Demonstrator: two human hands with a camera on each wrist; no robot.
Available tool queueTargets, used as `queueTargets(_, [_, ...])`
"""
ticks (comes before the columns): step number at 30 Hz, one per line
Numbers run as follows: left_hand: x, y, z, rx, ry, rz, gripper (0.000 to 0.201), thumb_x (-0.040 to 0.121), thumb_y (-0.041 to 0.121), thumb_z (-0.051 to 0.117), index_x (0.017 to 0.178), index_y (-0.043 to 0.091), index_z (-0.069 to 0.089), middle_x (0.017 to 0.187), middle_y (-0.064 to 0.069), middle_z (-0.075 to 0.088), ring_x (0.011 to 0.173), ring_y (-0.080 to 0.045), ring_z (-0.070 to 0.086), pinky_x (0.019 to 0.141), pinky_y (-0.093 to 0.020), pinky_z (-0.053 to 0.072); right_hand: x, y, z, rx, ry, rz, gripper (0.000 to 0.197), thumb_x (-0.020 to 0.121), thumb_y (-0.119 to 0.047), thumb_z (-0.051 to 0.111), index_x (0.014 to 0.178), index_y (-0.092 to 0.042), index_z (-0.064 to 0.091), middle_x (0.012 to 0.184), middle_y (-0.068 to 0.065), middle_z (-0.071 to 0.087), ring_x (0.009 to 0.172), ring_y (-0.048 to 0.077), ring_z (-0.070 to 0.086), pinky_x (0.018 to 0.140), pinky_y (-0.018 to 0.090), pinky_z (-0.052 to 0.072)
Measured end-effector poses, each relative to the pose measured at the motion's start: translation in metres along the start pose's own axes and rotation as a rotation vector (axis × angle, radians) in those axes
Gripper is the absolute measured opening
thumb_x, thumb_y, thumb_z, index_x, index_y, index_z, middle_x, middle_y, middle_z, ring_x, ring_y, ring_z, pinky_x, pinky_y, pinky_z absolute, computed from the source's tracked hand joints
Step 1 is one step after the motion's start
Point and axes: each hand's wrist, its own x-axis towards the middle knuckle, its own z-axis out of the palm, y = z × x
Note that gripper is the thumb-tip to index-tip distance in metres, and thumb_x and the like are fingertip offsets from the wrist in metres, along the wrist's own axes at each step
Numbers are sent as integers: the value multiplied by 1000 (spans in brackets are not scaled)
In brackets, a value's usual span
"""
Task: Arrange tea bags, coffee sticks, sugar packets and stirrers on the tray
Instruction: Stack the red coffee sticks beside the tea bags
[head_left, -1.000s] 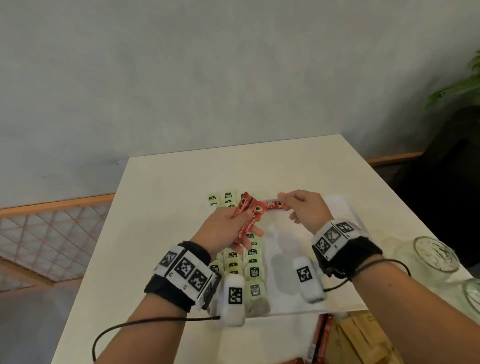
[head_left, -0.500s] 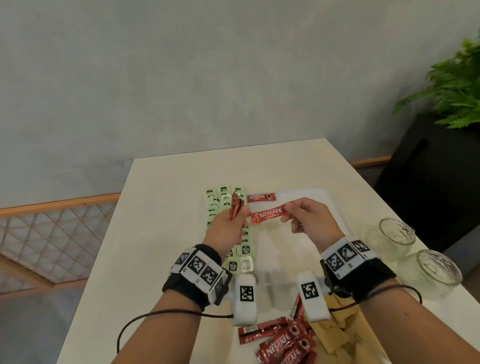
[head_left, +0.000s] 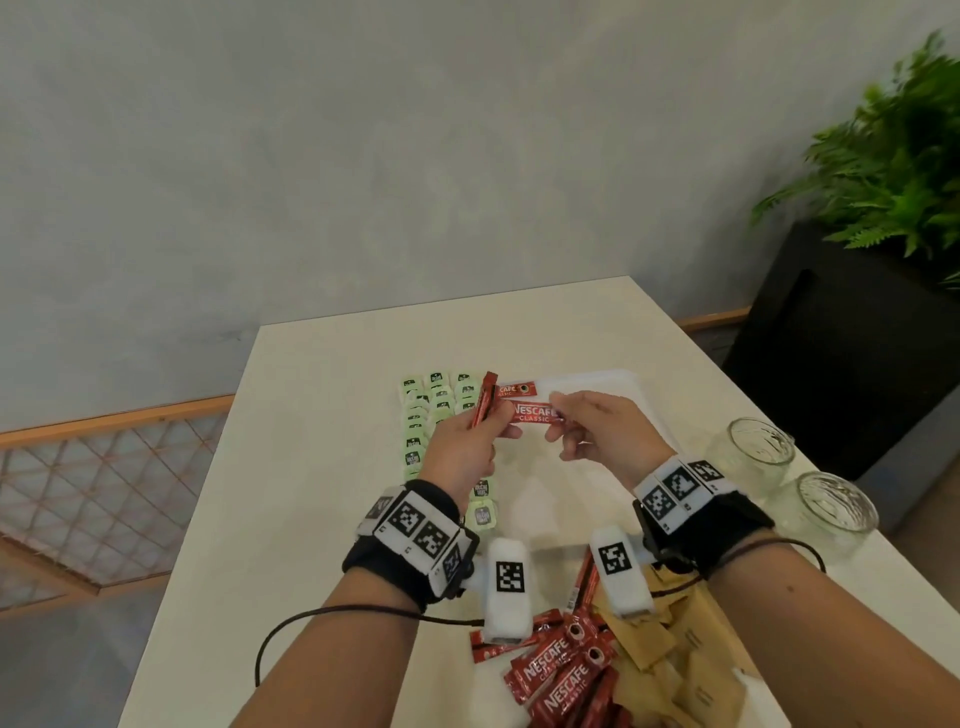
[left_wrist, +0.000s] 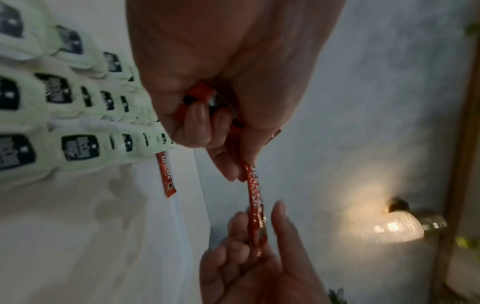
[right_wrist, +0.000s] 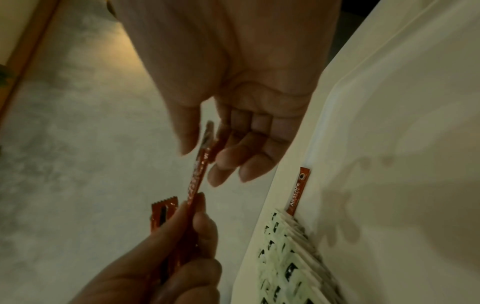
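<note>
My left hand (head_left: 496, 423) grips a small bundle of red coffee sticks (head_left: 484, 400), one standing upright above the fist. A further coffee stick (head_left: 530, 413) stretches level between both hands. My right hand (head_left: 558, 415) pinches its right end with thumb and forefinger (right_wrist: 205, 144), and my left fingers (left_wrist: 233, 168) hold the other end. Both hands hover over the white tray (head_left: 623, 384). One coffee stick (head_left: 514, 389) lies flat at the tray's far edge. Rows of green tea bags (head_left: 436, 410) fill the tray's left side.
A loose pile of coffee sticks (head_left: 561, 670) and brown sugar packets (head_left: 665, 649) lies on the table near me. Two glass cups (head_left: 758, 447) (head_left: 831, 509) stand at the right edge. A plant in a black planter (head_left: 883, 182) stands beyond the table's right side.
My right hand laid one coffee stick at the tray's far edge beside the tea bags, then took the end of another from my left hand's bundle. The head view has tilted down.
</note>
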Motion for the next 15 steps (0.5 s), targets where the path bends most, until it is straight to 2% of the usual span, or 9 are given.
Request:
queueTargets(3, [-2,0,3,54,4,71,16,92,27,67,93,13,73,73,4,69,44,-5,34,48,-21,32,2,1,0,-83,-37,-15,13,87,-15,70,86,-2,68,66,9,64,48,13,48,54,23,50])
queueTargets(6, [-2,-1,1,139,1,108,20,87,29,72,87,9,74,61,11,62,44,-5,39,50,-21,35,3,-2,-4,-138,-58,-14,13,84,-16,73,85,-3,71,69,10,66,49,13,49,55,22,50])
queueTargets(10, [0,-4,4,132,2,109,19,87,25,73,70,18,69,45,15,43,44,-8,33,47,-22,30,7,-5,-1,-293,-166,-2,16,81,-19,77,91,-7,75,72,7,71,52,11,52,58,23,51])
queueTargets(12, [2,-6,5,101,0,82,16,88,26,71,76,15,71,47,14,44,45,-8,31,48,-23,29,10,-4,0,-312,-168,5,14,80,-19,77,88,-7,74,68,5,69,51,12,51,58,23,51])
queueTargets(14, [5,-9,2,89,14,57,18,89,29,70,84,12,74,56,8,52,46,-9,32,48,-23,30,14,-3,-3,-271,-131,26,16,81,-18,77,87,-4,73,65,5,65,50,12,50,56,22,50])
queueTargets(15, [7,-10,0,82,24,45,19,89,29,70,87,11,75,61,4,51,47,-9,32,49,-23,30,16,-1,-6,-225,-106,44,18,81,-17,76,90,-1,73,66,6,64,50,12,49,55,22,50])
